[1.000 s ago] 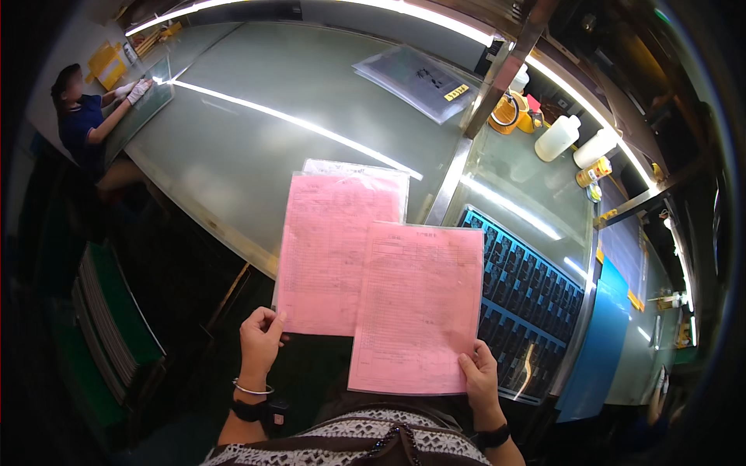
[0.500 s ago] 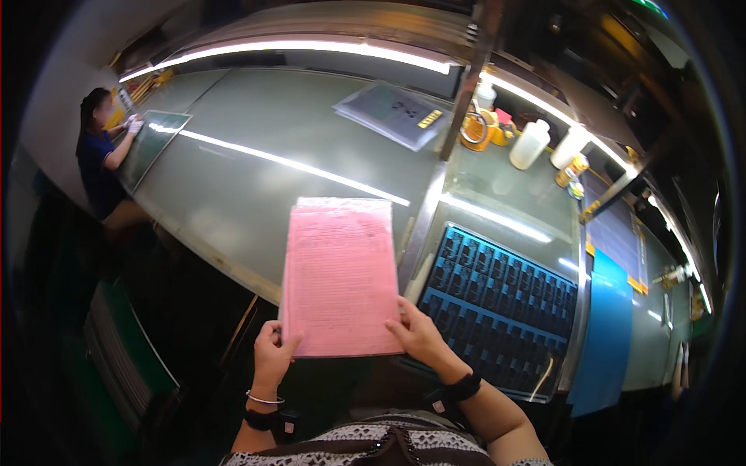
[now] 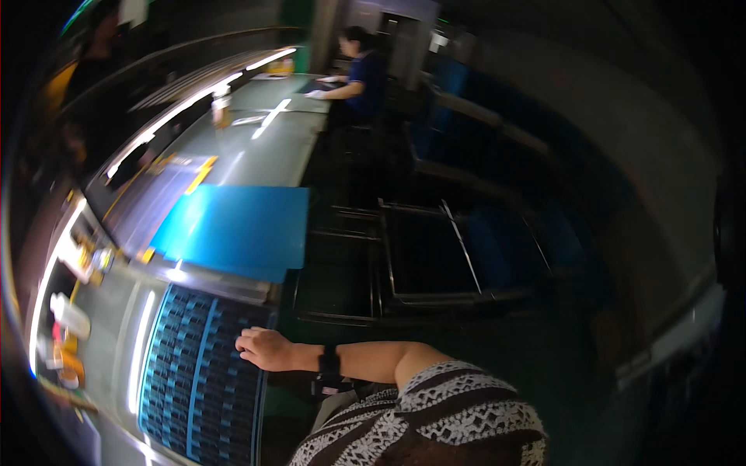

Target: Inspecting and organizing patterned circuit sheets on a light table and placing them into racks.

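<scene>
My right hand (image 3: 266,349) reaches in from the right, a black band round its wrist. Its fingers are curled inward, over the near edge of a blue panel (image 3: 203,342) with rows of black shapes that lies on the bench. Whether anything sits between the fingertips is hidden by the small size and blur. My left hand is out of sight, and so are the pink sheets.
Beyond the panel, a plain blue sheet (image 3: 241,225) overhangs the bench edge. White bottles (image 3: 70,314) and an orange container (image 3: 70,366) stand at left. Dark metal frames (image 3: 435,295) are on the right. A gloved co-worker (image 3: 361,81) sits at the far bench.
The view has swung far to the right. The pink sheets, held by both hands before, have left the picture with my left hand. My right hand is now over the blue panel.
</scene>
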Demonstrator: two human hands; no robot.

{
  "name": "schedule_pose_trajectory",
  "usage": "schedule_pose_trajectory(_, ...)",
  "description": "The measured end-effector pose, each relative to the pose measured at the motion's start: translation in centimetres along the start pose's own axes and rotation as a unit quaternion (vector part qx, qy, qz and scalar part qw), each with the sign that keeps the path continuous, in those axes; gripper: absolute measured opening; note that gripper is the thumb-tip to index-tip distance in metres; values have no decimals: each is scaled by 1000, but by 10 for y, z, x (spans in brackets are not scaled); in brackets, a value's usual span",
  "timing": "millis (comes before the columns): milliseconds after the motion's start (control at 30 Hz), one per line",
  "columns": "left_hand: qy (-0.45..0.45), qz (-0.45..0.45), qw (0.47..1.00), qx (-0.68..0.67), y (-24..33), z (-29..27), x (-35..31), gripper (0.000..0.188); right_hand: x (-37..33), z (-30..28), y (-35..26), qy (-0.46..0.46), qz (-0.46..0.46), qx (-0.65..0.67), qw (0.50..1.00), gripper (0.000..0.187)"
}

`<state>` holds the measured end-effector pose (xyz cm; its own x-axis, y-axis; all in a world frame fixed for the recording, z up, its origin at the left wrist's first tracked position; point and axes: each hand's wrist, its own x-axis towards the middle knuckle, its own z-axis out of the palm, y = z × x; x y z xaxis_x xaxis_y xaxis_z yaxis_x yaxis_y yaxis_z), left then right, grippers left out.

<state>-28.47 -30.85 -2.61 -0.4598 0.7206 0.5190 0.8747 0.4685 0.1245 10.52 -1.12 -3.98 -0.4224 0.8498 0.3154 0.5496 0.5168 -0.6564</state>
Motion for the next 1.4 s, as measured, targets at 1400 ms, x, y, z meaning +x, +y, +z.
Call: schedule_pose_trajectory(1400,-119,-97,988,32,92,131,107,62,226,75,62,-136,-200,-312,919,56)
